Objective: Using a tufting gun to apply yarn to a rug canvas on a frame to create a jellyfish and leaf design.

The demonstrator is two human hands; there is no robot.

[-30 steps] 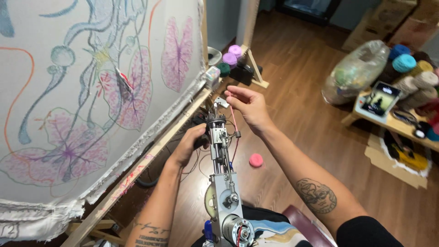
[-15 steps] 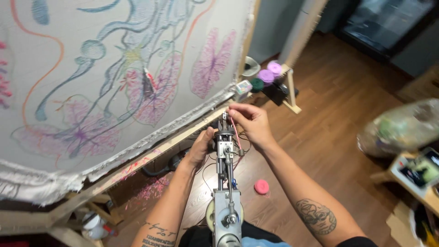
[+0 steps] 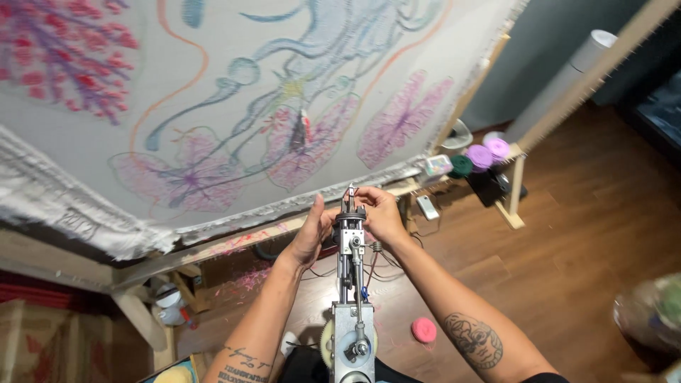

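Both your hands meet at the tufting gun's tip: left hand cupped against its side to steady it, right hand pinching at the needle end. The gun's body runs back from your grip toward you; the stretched canvas hangs just beyond your fingers.

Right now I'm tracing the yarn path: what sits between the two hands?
In the head view, the metal tufting gun's needle tip sits between the left hand and right hand; both hands touch it.
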